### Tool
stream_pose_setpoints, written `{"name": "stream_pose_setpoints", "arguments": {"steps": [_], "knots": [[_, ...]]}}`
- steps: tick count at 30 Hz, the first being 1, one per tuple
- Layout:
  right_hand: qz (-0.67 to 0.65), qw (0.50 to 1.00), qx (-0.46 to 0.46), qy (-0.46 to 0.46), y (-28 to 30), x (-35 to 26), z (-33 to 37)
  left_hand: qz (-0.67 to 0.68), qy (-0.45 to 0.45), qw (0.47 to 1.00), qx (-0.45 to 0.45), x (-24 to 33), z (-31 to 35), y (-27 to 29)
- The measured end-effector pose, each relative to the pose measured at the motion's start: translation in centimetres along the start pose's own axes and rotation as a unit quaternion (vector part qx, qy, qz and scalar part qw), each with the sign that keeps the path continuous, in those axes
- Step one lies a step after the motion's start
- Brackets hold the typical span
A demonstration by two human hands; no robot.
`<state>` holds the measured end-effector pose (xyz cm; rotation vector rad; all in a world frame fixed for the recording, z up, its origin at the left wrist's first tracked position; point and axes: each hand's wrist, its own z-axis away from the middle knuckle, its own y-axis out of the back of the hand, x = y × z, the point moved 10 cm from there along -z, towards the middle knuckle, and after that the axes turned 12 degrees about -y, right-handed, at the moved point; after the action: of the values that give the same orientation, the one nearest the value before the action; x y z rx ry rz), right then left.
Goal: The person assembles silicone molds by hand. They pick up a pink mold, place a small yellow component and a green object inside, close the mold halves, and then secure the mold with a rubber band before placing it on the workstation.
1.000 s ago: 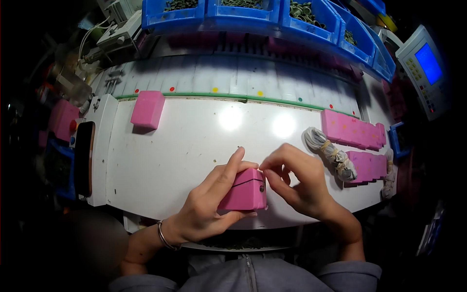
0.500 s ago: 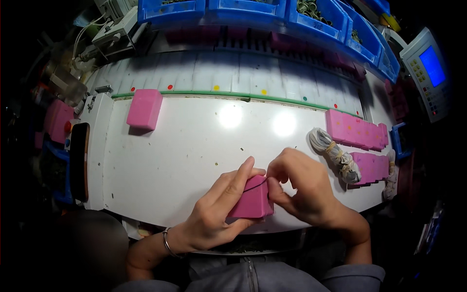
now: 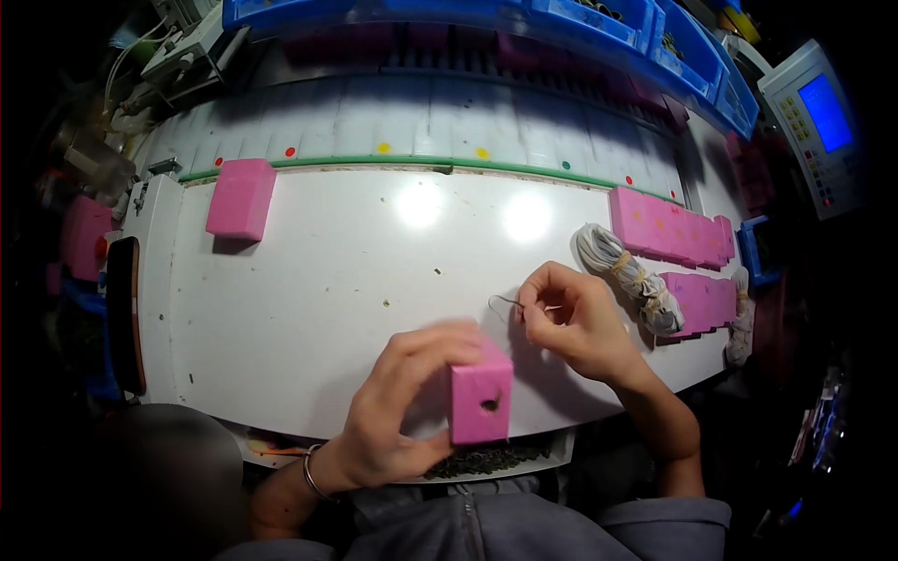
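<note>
A pink block [image 3: 481,402] with a dark hole in its facing side is gripped by my left hand [image 3: 398,402], fingers over its top and thumb low at its side. It is held above the table's front edge. To its upper right, my right hand [image 3: 575,318] is closed in a pinch on a thin dark wire [image 3: 503,300], whose bent end curves out to the left. Block and wire are apart. Part of my left hand is smeared by motion.
Another pink block [image 3: 240,199] stands at the table's left. Pink block rows [image 3: 669,227] and a tied grey-white cord bundle [image 3: 629,279] lie at the right. Blue bins [image 3: 599,28] hang across the back. A device with a blue screen [image 3: 814,122] stands far right.
My left hand has turned the block so its holed side shows and lowered it slightly. The wire, earlier across the block, is now away from it in my right hand.
</note>
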<state>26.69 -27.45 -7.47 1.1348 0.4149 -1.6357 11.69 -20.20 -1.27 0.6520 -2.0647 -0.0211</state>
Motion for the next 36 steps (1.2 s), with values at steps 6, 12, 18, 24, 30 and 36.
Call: {"name": "stream_pose_setpoints", "arguments": {"steps": [6, 12, 18, 24, 30, 36], "knots": [[0.249, 0.926, 0.203, 0.197, 0.8, -4.0, 4.0, -0.001, 0.065, 0.998, 0.016, -1.9, 0.9, -0.3], [0.144, 0.976, -0.021, 0.165, -4.3, -4.1, 5.0, -0.071, 0.063, 0.995, -0.032, -1.2, -0.4, -0.6], [0.059, 0.985, -0.162, 0.028, -6.3, 0.2, 2.3, -0.107, 0.036, 0.993, -0.026, -1.2, -0.3, -0.5], [0.016, 0.979, -0.184, 0.092, -5.8, 0.2, 2.9, -0.070, 0.036, 0.997, -0.019, -1.6, -0.3, -0.4], [0.002, 0.983, -0.181, 0.019, -4.8, 0.7, 3.7, 0.025, 0.112, 0.993, 0.013, -3.2, 0.8, -0.2], [0.196, 0.904, 0.107, 0.364, -3.1, -5.9, 7.1, 0.020, 0.138, 0.990, 0.010, -3.2, 0.8, -0.4]]}}
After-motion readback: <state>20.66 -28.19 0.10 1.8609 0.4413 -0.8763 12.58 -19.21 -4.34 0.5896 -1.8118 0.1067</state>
